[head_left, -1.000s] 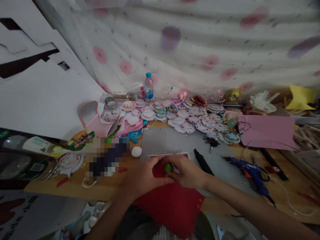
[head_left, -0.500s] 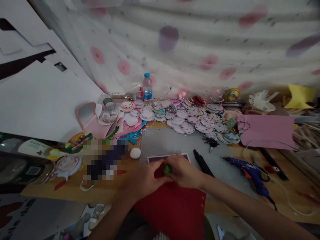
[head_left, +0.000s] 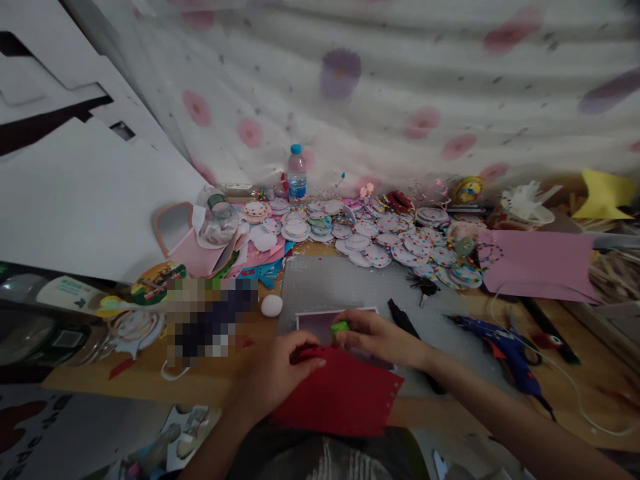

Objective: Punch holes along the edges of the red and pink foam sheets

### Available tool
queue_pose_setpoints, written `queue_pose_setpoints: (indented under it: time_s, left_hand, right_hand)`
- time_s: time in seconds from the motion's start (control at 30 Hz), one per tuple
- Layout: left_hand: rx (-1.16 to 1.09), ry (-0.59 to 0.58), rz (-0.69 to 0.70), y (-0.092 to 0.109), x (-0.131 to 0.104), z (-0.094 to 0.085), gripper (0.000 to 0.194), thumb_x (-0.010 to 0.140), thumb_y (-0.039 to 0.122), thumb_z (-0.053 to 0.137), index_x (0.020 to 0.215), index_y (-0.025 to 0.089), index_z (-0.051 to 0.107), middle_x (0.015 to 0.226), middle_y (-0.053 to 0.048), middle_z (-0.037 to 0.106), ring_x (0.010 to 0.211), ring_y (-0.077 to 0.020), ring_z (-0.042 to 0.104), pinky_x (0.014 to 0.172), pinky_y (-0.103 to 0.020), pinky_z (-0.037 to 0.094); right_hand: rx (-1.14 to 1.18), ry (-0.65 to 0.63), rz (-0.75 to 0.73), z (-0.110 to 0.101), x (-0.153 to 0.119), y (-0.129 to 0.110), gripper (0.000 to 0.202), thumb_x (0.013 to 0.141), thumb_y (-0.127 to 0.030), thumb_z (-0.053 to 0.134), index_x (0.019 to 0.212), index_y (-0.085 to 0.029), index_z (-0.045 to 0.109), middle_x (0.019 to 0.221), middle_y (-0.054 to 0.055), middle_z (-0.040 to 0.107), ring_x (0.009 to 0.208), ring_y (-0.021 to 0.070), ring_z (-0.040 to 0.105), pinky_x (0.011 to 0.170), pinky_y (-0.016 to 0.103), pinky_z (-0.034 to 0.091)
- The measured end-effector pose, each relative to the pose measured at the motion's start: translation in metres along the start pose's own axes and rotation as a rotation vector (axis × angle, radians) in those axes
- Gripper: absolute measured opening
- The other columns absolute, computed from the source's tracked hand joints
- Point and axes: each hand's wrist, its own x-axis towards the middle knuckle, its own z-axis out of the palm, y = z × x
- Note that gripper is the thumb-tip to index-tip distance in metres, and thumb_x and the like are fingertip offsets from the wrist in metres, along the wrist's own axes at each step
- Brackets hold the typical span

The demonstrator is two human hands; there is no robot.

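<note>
L hand point(head_left: 285, 380), fingers pinching red sheet point(head_left: 345, 395); R hand point(head_left: 375, 339), fingers gripping green pc. point(head_left: 339, 327); blue-capped btl. point(head_left: 297, 187) w/ clear liquid point(head_left: 297, 176).

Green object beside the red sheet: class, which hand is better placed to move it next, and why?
Probably the right hand: it holds the green object, while the left hand is occupied gripping the red sheet.

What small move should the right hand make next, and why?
Probably bring the green piece to the far edge of the red sheet: the right hand holds it just beyond that edge, and the left hand grips the sheet.
</note>
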Motion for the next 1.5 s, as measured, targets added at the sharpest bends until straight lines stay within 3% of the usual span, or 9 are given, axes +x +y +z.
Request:
queue_pose_setpoints:
  time_s: [0.2,0.33,0.53,0.83,1.0,1.13,1.3,1.5]
  left_hand:
    - [0.114,0.096,-0.001,-0.003,-0.004,0.002,0.01,0.08,0.028,0.061,0.082,0.02,0.067,0.08,0.0,0.071,0.077,-0.0176,0.064,0.069,-0.025,0.046]
    - [0.145,0.154,0.0,-0.005,-0.009,0.005,0.014,0.083,0.032,0.057,0.089,0.023,0.066,0.086,0.0,0.071,0.08,-0.0182,0.065,0.071,-0.026,0.047]
    - [0.161,0.144,0.061,0.007,-0.011,0.008,0.015,0.085,0.025,0.052,0.092,0.022,0.066,0.09,-0.001,0.072,0.083,-0.0178,0.065,0.073,-0.026,0.047]
    - [0.155,0.154,0.093,0.011,-0.012,0.011,0.016,0.087,0.022,0.05,0.091,0.022,0.065,0.089,-0.001,0.072,0.081,-0.0172,0.065,0.07,-0.024,0.047]
    - [0.263,0.146,0.103,0.008,-0.012,0.017,0.019,0.089,0.023,0.045,0.092,0.022,0.064,0.086,-0.003,0.07,0.08,-0.0184,0.064,0.071,-0.026,0.047]
    - [0.304,0.174,0.118,0.006,-0.014,0.018,0.02,0.089,0.021,0.043,0.093,0.022,0.063,0.087,-0.003,0.07,0.08,-0.0188,0.064,0.072,-0.026,0.047]
    - [0.255,0.212,0.134,0.001,-0.013,0.017,0.021,0.091,0.023,0.042,0.098,0.021,0.061,0.094,-0.005,0.069,0.086,-0.0188,0.064,0.075,-0.027,0.047]
    - [0.313,0.16,0.154,0.002,-0.013,0.018,0.019,0.089,0.021,0.043,0.094,0.022,0.061,0.09,-0.003,0.069,0.083,-0.0194,0.064,0.075,-0.028,0.046]
  right_hand:
    - [-0.036,0.043,0.038,-0.003,-0.005,0.001,0.032,0.074,-0.036,0.066,0.098,-0.018,0.054,0.073,-0.003,0.053,0.061,0.0095,0.049,0.055,0.021,0.041]
    - [-0.18,0.062,-0.043,-0.005,-0.013,-0.017,0.028,0.073,-0.035,0.07,0.091,-0.018,0.058,0.076,-0.002,0.054,0.069,0.0114,0.049,0.062,0.022,0.041]
    - [-0.526,0.068,-0.146,0.002,-0.019,-0.037,0.025,0.073,-0.03,0.071,0.093,-0.019,0.06,0.086,0.001,0.06,0.079,0.0152,0.053,0.072,0.026,0.04]
    - [-0.638,0.088,-0.189,0.005,-0.021,-0.034,0.026,0.074,-0.024,0.068,0.098,-0.019,0.059,0.096,0.005,0.058,0.09,0.0188,0.054,0.079,0.03,0.042]
    - [-0.859,0.041,-0.205,0.01,-0.02,-0.04,0.026,0.075,-0.019,0.065,0.1,-0.017,0.06,0.099,0.009,0.059,0.094,0.0238,0.052,0.081,0.036,0.04]
    - [-0.722,0.033,-0.177,0.012,-0.015,-0.035,0.027,0.074,-0.019,0.066,0.1,-0.016,0.059,0.097,0.007,0.062,0.09,0.0208,0.055,0.078,0.031,0.042]
    - [-0.449,0.095,-0.103,0.007,-0.013,-0.027,0.033,0.075,-0.031,0.067,0.105,-0.019,0.059,0.089,0.002,0.064,0.077,0.0153,0.056,0.069,0.026,0.043]
    - [-0.668,-0.021,-0.23,0.008,-0.018,-0.037,0.035,0.075,-0.011,0.06,0.109,-0.019,0.056,0.107,0.008,0.06,0.1,0.0215,0.052,0.087,0.035,0.039]
